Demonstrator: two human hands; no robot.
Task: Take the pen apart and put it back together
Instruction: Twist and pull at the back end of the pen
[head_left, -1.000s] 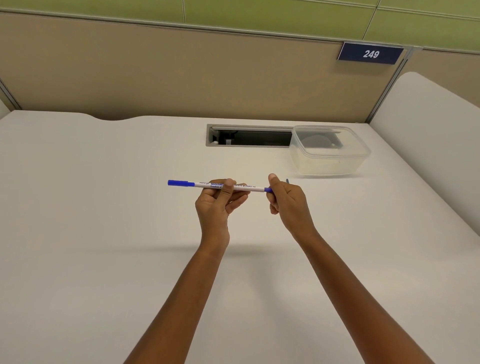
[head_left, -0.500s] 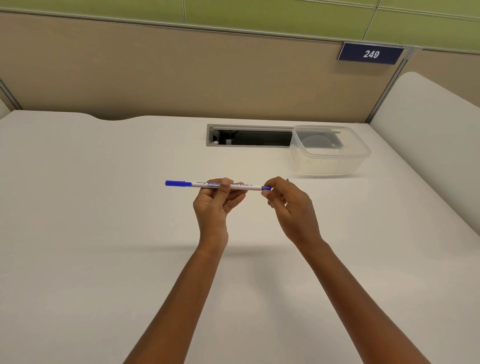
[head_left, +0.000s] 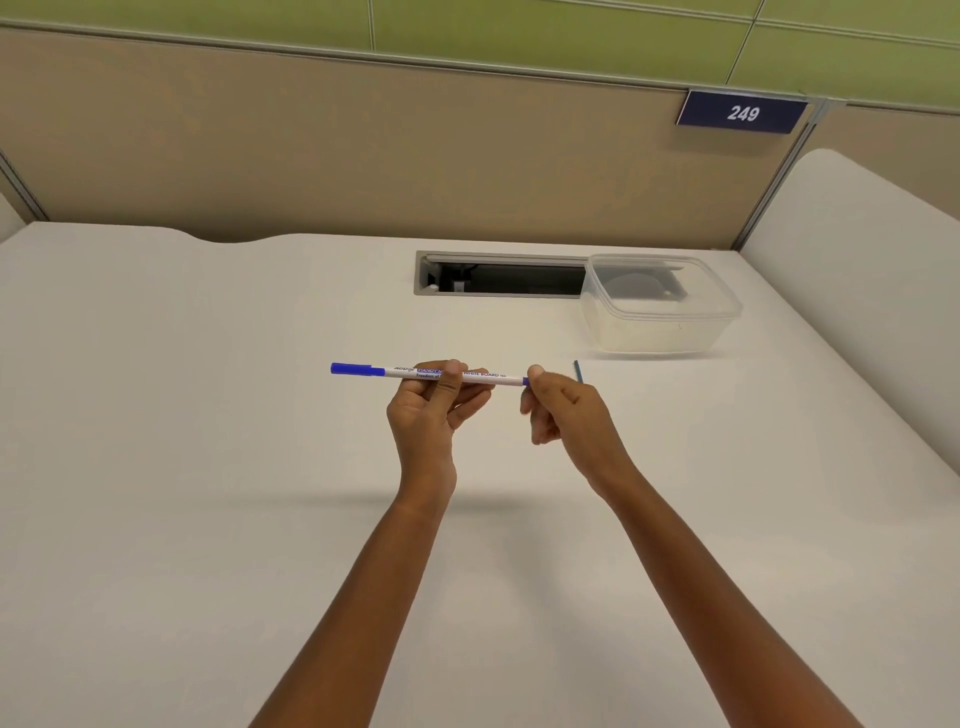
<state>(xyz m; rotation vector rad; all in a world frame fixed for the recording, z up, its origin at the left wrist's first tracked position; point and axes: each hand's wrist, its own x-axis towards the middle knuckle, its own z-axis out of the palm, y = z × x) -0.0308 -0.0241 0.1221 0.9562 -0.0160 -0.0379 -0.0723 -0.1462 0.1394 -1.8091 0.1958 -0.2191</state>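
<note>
Above the white table (head_left: 208, 519), our left grip (head_left: 423, 415) pinches the pen (head_left: 488, 378) at mid-barrel, level in the air; our right grip (head_left: 566, 415) pinches its blue tail end, just to the right. We should brace the barrel and pull the end straight along its length.

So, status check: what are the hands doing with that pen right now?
Left hand grips pen mid-barrel; right hand pinches its other end. Pen level above desk, blue cap on. Nothing blocking; thin blue stick, clear tub beyond.
</note>
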